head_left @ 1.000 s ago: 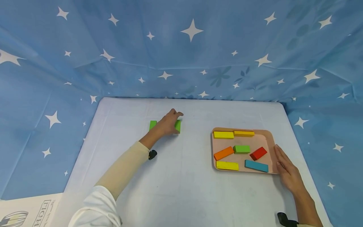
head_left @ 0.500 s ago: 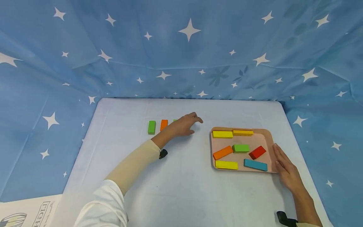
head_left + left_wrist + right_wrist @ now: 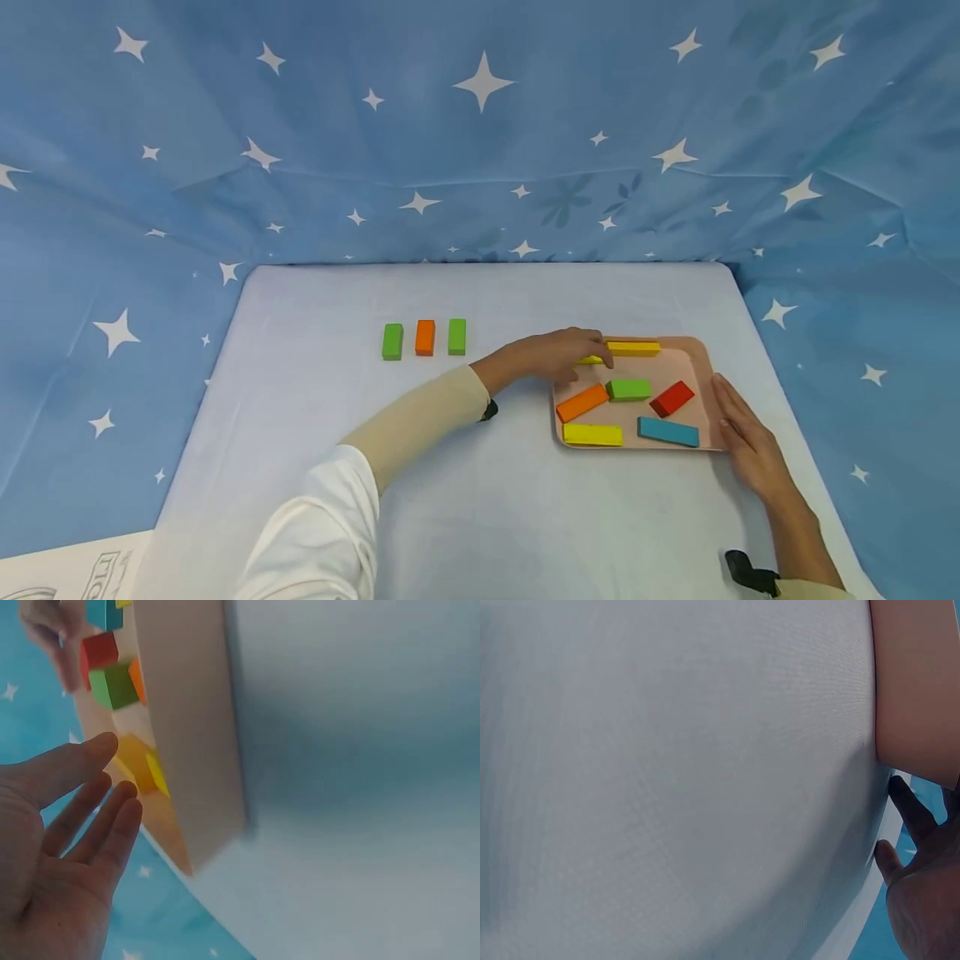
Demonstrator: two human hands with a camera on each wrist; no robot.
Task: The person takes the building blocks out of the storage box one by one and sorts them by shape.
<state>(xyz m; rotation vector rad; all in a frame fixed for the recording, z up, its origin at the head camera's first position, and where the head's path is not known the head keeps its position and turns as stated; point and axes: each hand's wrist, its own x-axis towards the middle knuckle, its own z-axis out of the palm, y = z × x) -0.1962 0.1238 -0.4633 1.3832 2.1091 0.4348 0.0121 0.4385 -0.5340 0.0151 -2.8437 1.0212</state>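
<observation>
My left hand [image 3: 564, 353] reaches over the far left corner of a pink tray [image 3: 696, 360], fingers spread and nothing held. Beneath its fingertips a yellow block [image 3: 591, 360] is partly hidden; another yellow block [image 3: 633, 348] lies beside it along the far rim. In the left wrist view that hand [image 3: 75, 847] is apart from the blocks. My right hand [image 3: 753, 442] rests with extended fingers against the tray's right side. The tray also bears an orange block [image 3: 582, 403], a green block [image 3: 630, 390], a red block [image 3: 672, 399], a blue block [image 3: 667, 432] and a near yellow block [image 3: 592, 435].
Left of the tray, a green block [image 3: 392, 342], an orange block [image 3: 425, 337] and a second green block [image 3: 457, 337] stand in a spaced row on the white table [image 3: 525, 517]. A printed sheet [image 3: 67, 571] lies at the lower left. Blue starry cloth [image 3: 480, 167] hangs behind.
My left hand has moved right, from the row of blocks to the tray, uncovering the orange and right green blocks. My right hand stays at the tray's side.
</observation>
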